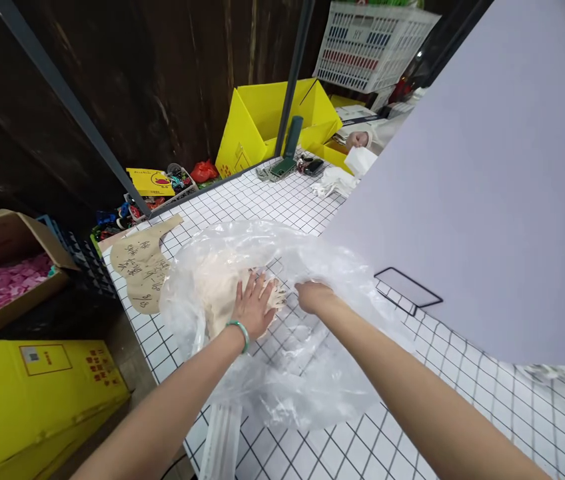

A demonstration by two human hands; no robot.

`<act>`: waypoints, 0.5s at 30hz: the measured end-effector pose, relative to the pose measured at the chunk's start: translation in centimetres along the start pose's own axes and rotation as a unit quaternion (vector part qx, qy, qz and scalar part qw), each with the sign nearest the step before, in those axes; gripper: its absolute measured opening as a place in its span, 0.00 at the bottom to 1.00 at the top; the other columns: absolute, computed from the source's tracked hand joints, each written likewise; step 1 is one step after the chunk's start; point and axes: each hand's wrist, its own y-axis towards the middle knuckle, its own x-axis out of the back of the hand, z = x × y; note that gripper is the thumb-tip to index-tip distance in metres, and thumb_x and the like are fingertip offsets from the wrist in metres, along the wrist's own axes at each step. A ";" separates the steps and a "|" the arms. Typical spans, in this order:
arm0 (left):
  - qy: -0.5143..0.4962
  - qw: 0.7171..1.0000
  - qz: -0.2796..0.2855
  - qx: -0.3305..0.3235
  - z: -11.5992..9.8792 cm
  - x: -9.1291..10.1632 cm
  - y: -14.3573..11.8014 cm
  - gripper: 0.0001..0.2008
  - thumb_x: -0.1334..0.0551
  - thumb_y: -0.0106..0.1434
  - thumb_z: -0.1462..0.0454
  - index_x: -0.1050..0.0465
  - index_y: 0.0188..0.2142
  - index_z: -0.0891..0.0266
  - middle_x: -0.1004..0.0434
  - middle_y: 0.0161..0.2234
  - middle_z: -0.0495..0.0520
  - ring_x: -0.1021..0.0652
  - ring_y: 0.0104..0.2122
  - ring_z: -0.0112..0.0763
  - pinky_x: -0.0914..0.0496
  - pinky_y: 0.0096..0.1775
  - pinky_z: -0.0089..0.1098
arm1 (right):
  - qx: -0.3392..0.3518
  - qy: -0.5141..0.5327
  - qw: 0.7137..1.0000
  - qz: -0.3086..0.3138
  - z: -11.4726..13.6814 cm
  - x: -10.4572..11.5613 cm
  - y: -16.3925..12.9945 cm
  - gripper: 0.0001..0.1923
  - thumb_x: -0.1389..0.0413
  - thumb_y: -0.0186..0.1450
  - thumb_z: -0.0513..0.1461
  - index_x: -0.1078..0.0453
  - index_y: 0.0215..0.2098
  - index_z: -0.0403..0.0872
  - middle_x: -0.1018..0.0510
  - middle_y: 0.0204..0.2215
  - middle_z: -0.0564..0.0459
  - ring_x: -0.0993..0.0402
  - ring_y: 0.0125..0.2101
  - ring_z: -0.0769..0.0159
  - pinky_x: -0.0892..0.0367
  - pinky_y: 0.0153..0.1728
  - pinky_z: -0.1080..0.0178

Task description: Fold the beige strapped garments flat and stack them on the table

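From here I see dark, streaked wall (112, 80) behind two grey posts (294, 73), white surface (487, 383) with black grid, large pale panel (442, 193) upper right, dim floor (131, 353) left.

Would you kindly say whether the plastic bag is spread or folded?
Spread, though crumpled: the clear plastic bag lies wide across the gridded tabletop.
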 end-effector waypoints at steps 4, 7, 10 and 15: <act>0.011 0.998 0.064 -0.002 1.3 -2.4 -1.0 0.35 0.44 0.67 0.52 0.49 0.70 0.56 0.61 0.73 0.58 0.58 0.71 0.55 0.62 0.65 0.65 | 0.071 0.026 0.997 -0.028 2.7 0.2 -1.8 0.20 0.47 0.70 0.39 0.34 0.60 0.43 0.28 0.55 0.39 0.28 0.53 0.53 0.32 0.52 0.52; 0.001 0.998 0.050 -0.032 -0.6 -2.0 -2.6 0.33 0.46 0.69 0.55 0.50 0.70 0.60 0.60 0.72 0.59 0.58 0.71 0.53 0.62 0.65 0.64 | 0.127 0.064 0.989 -0.045 2.8 -1.0 -6.8 0.17 0.51 0.71 0.37 0.32 0.56 0.43 0.23 0.51 0.42 0.26 0.50 0.55 0.32 0.50 0.57; -0.049 0.993 0.053 -0.093 -3.9 -1.8 -6.8 0.29 0.48 0.70 0.58 0.46 0.69 0.61 0.53 0.71 0.59 0.54 0.71 0.48 0.55 0.66 0.60 | 0.232 0.185 0.935 -0.195 2.5 -5.0 -13.5 0.16 0.57 0.73 0.38 0.29 0.51 0.46 0.21 0.43 0.45 0.25 0.42 0.60 0.29 0.44 0.58; -0.089 0.991 0.029 -0.098 -5.0 -1.1 -10.6 0.20 0.49 0.70 0.63 0.31 0.58 0.62 0.34 0.64 0.59 0.40 0.67 0.45 0.46 0.66 0.56 | 0.273 0.298 0.811 -0.423 4.4 -19.5 -21.2 0.13 0.52 0.69 0.32 0.30 0.47 0.49 0.21 0.32 0.50 0.25 0.31 0.63 0.28 0.33 0.60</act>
